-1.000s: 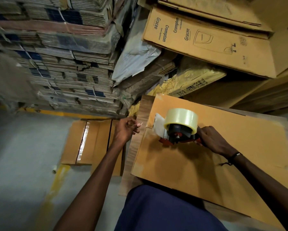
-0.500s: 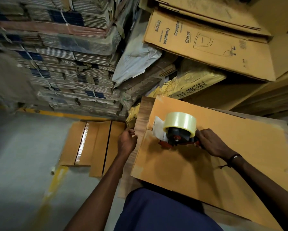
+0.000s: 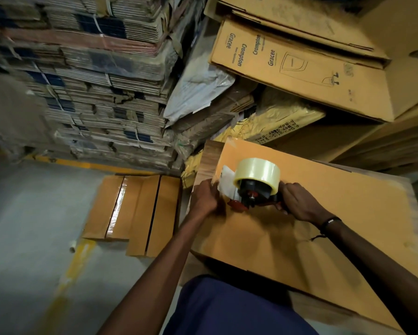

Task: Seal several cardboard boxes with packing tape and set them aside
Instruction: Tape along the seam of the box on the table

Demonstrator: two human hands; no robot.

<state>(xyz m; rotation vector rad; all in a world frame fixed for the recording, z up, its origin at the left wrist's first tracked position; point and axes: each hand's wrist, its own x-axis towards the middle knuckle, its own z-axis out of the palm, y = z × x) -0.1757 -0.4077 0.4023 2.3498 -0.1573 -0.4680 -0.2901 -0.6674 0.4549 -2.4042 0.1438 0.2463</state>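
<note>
Since a second ago, the left hand (image 3: 204, 198) has been brought in from the tabletop (image 3: 206, 157) edge and is now closed on the front of the tape dispenser (image 3: 250, 189), by its white flap. The handle is gripped by the right hand (image 3: 297, 204). The dispenser, with its clear tape roll (image 3: 257, 169), is set on the flattened orange-brown cardboard box (image 3: 336, 213) lying on the tabletop. Two taped boxes (image 3: 135, 211) are seen on the floor (image 3: 29, 238) to the left, beside stacked flat cartons (image 3: 101, 88).

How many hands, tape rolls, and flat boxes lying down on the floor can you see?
Hands: 2, left hand and right hand
Tape rolls: 1, tape roll
Flat boxes on the floor: 2, taped box and untaped box
Total: 5
</note>
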